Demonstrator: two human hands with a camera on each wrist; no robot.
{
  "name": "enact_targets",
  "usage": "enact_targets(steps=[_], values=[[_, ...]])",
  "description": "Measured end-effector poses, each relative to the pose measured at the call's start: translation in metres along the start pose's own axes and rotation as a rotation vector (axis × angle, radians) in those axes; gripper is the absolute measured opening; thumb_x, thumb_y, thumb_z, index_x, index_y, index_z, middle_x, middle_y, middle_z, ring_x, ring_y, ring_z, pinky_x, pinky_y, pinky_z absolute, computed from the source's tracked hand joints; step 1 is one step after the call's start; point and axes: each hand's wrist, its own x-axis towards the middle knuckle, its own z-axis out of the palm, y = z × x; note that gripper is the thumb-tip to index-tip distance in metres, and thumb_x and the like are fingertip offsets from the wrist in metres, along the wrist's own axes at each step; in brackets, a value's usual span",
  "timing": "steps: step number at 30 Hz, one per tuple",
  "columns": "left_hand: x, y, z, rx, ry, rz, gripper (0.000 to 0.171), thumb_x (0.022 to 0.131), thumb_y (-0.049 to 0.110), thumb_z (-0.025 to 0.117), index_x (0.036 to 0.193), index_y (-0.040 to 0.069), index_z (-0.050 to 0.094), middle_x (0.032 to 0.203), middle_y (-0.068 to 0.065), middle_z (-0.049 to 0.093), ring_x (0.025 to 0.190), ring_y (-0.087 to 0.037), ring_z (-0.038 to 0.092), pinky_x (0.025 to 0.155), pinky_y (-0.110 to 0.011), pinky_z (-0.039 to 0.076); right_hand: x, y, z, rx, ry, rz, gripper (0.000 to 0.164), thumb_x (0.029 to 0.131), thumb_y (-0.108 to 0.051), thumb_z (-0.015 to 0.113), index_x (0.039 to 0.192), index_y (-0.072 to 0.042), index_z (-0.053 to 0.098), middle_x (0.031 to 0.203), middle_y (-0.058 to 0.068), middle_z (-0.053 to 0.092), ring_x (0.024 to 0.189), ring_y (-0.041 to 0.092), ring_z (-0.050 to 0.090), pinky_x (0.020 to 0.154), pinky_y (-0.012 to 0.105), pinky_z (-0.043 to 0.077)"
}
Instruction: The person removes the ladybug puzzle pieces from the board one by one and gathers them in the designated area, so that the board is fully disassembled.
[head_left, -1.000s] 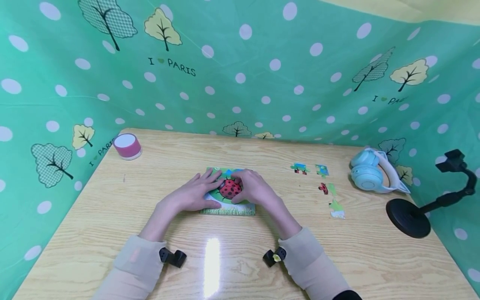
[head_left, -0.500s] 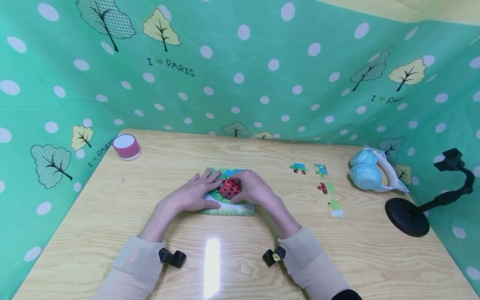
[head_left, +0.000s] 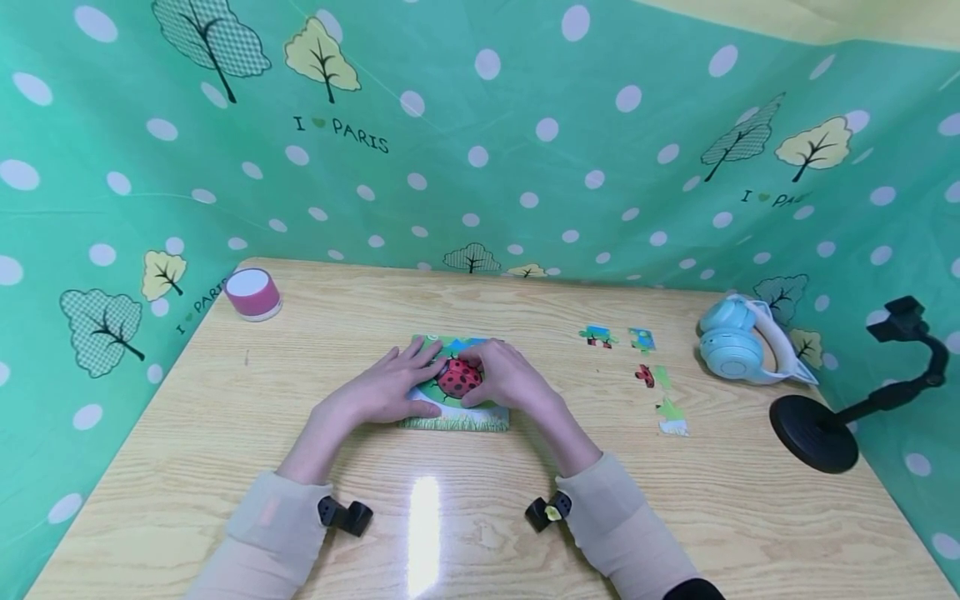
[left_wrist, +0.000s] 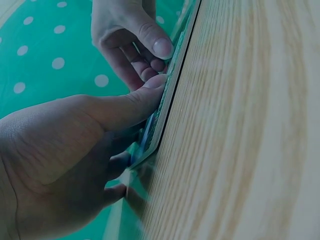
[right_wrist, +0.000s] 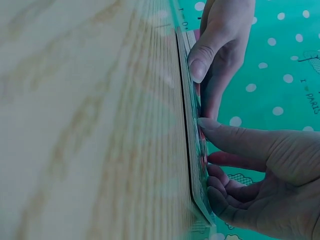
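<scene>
In the head view, we see no visible change from half a second ago: the left hand (head_left: 386,387) lies with fingers spread over the left part of a flat rectangular puzzle board (head_left: 455,423) printed with a red, black-spotted ladybug, and the right hand (head_left: 513,379) arches over its right part. Only here do we see the small, brightly printed jigsaw pieces (head_left: 598,335) to the right, with the pale-blue and white headphones (head_left: 731,354) beyond them on the light wooden table (head_left: 225,458).

From the left wrist, we see what the head view hides: the board's thin side edge, flat on the table, with the left thumb on its rim.

From the right wrist, we see the right thumb touching the board and the other fingers bent; we cannot tell whether they pinch a piece.
</scene>
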Motion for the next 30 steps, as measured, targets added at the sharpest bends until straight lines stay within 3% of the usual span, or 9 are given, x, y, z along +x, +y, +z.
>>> enact_targets(steps=[11, 30], values=[[-0.0015, 0.0005, -0.0002, -0.005, -0.001, -0.002, 0.083, 0.097, 0.047, 0.066, 0.161, 0.007, 0.032, 0.174, -0.014, 0.012, 0.161, -0.043, 0.004, 0.129, -0.065, 0.010, 0.0009, 0.0015, 0.0006, 0.000, 0.003, -0.018, 0.065, 0.074, -0.017, 0.094, 0.133, -0.010, 0.069, 0.120, 0.005, 0.075, 0.107, 0.020, 0.061, 0.097, 0.041, 0.052], [-0.0003, -0.0011, 0.0010, -0.007, 0.008, 0.006, 0.083, 0.097, 0.048, 0.066, 0.161, 0.007, 0.032, 0.174, -0.014, 0.013, 0.161, -0.043, 0.004, 0.129, -0.065, 0.010, 0.0000, 0.0000, 0.0016, -0.012, 0.026, -0.008, 0.072, 0.073, -0.016, 0.095, 0.138, -0.009, 0.066, 0.129, 0.011, 0.067, 0.112, 0.022, 0.059, 0.100, 0.044, 0.052]])
